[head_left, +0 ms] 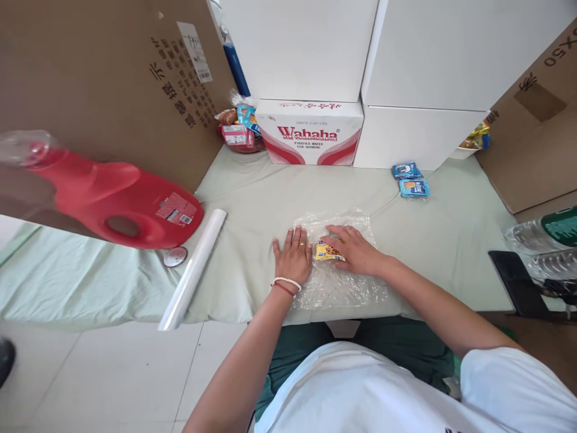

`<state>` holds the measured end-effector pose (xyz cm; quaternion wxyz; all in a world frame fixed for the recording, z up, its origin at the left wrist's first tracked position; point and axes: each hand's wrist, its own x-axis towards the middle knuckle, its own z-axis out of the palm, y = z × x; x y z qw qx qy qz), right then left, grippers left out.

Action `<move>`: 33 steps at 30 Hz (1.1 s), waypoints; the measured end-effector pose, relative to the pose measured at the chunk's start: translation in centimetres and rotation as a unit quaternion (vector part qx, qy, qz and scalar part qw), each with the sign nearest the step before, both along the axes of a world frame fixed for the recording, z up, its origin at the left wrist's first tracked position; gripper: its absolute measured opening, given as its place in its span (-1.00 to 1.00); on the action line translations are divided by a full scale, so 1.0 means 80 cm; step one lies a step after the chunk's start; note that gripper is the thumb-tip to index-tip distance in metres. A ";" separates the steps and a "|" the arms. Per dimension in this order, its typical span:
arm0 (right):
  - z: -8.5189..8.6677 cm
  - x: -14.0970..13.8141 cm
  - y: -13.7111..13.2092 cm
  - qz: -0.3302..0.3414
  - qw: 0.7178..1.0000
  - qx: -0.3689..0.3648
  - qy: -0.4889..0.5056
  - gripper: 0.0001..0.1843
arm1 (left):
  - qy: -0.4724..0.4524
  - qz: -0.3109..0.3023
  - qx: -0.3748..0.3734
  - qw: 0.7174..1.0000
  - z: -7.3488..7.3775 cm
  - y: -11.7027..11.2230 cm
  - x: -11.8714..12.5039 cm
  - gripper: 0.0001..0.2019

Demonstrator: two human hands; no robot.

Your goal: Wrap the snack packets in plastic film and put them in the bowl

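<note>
A clear, crinkled sheet of plastic film (342, 291) lies spread on the cloth in front of me. My left hand (293, 257) rests flat on its left side, fingers stretched out. On the film sits a small yellow snack packet (328, 251) with brown biscuit-like pictures. My right hand (354, 249) reaches over this packet from the right, its fingers above and thumb below, gripping it. Part of the packet is hidden under those fingers. To the left, a long whitish roll of plastic film (193, 270) lies at a slant near the table edge.
Two blue snack packets (411, 180) lie toward the back right. A Wahaha carton (313, 135) and white boxes line the back. A large red jug (121, 198) and a round badge (175, 257) are at left. Bottles (543, 231) and a black phone (518, 282) are at right.
</note>
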<state>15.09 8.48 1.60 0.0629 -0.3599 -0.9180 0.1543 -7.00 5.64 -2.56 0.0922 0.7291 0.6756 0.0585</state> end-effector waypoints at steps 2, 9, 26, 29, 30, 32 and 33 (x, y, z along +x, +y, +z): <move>-0.003 0.007 -0.003 -0.013 1.000 0.009 0.027 -0.40 | 0.005 -0.001 0.008 1.000 -0.001 0.000 0.001 -0.39; -0.006 0.058 0.001 -0.246 0.939 -0.030 0.238 -0.47 | 0.015 0.005 0.028 0.999 -0.009 0.000 0.000 -0.39; 0.048 -0.041 0.011 -0.110 0.992 -0.040 -0.040 -0.35 | 0.014 -0.001 0.021 1.000 0.000 -0.001 0.001 -0.41; 0.040 -0.037 -0.010 -0.088 0.993 -0.017 -0.079 -0.33 | 0.003 -0.002 0.038 0.999 -0.005 -0.001 0.000 -0.41; 0.035 -0.033 -0.014 -0.093 0.991 -0.012 -0.091 -0.35 | -0.001 -0.003 0.044 0.999 -0.006 -0.001 0.000 -0.40; 0.024 -0.024 -0.019 -0.102 0.989 -0.008 -0.109 -0.35 | -0.008 -0.002 0.051 0.999 -0.008 -0.001 0.001 -0.39; 0.021 -0.018 -0.021 -0.099 0.988 -0.008 -0.114 -0.33 | -0.011 0.000 0.052 0.999 -0.009 -0.001 0.001 -0.39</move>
